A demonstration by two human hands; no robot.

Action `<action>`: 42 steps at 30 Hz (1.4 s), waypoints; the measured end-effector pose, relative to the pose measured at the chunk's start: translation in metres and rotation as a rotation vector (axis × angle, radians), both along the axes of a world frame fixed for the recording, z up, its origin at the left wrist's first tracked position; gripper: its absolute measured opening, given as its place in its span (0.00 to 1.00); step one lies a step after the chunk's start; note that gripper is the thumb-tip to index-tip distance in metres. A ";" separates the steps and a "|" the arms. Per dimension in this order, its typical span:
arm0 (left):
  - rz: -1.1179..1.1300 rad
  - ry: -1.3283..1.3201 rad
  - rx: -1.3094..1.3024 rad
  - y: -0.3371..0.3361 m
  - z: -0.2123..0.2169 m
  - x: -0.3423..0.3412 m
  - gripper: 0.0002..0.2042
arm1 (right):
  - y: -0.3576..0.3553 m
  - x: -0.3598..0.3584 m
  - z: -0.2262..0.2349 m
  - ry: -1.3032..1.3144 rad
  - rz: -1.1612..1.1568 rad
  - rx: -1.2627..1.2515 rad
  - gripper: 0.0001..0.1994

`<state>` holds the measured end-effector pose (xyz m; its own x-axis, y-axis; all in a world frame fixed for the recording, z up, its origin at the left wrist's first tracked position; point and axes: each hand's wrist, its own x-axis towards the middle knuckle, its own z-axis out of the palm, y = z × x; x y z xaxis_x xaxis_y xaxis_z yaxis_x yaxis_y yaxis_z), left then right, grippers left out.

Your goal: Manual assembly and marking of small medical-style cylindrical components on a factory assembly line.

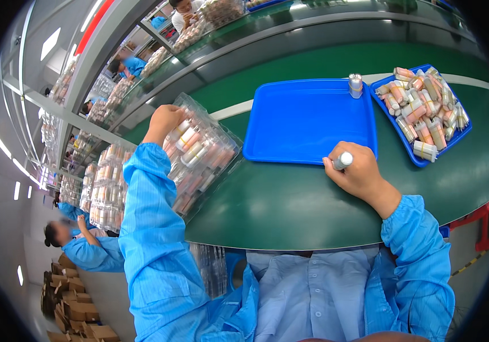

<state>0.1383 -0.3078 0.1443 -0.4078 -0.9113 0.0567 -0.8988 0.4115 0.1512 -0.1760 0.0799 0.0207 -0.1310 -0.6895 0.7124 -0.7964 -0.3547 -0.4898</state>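
My left hand (166, 122) is curled at the far left edge of a clear plastic tray (224, 149). The tray holds many small pink and white tubes (190, 145), some bundled with yellow bands. What those fingertips pinch, if anything, is hidden among the tubes. Wrapped in the fingers of my right hand (359, 168) is a small tube with a pale round end (344, 159). That hand is at the near right corner of a blue tray (307, 122). A banded bundle of clear-and-white tubes (355, 85) stands upright in the tray's far right corner.
At the right, a second blue tray (417, 162) is heaped with banded bundles of tubes (424, 102). All these trays rest on a green worktop (273, 199). Stacked clear trays of tubes (108, 185) stand at the left. Co-workers (88, 245) and cardboard boxes (79, 308) are beyond.
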 end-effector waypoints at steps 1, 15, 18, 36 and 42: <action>0.010 -0.077 0.001 -0.001 0.001 0.000 0.15 | 0.001 0.000 0.000 -0.002 -0.001 -0.004 0.09; -0.306 -0.023 -0.649 0.075 -0.004 -0.125 0.28 | 0.003 0.003 -0.014 0.119 0.139 -0.012 0.14; -0.708 0.436 -0.320 0.128 -0.013 -0.210 0.18 | 0.003 0.005 -0.017 0.146 0.153 -0.011 0.13; -0.650 1.053 0.150 0.220 -0.099 -0.265 0.20 | -0.001 -0.023 0.002 -0.289 -0.018 -0.089 0.08; -0.723 0.945 0.381 0.275 -0.106 -0.151 0.19 | 0.004 -0.019 0.021 -0.696 0.032 -0.012 0.07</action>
<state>-0.0127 -0.0333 0.0380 -0.7649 -0.5187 0.3819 0.0401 0.5534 0.8320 -0.1954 0.0835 0.0415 -0.5398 -0.6929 0.4780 -0.2880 -0.3815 -0.8783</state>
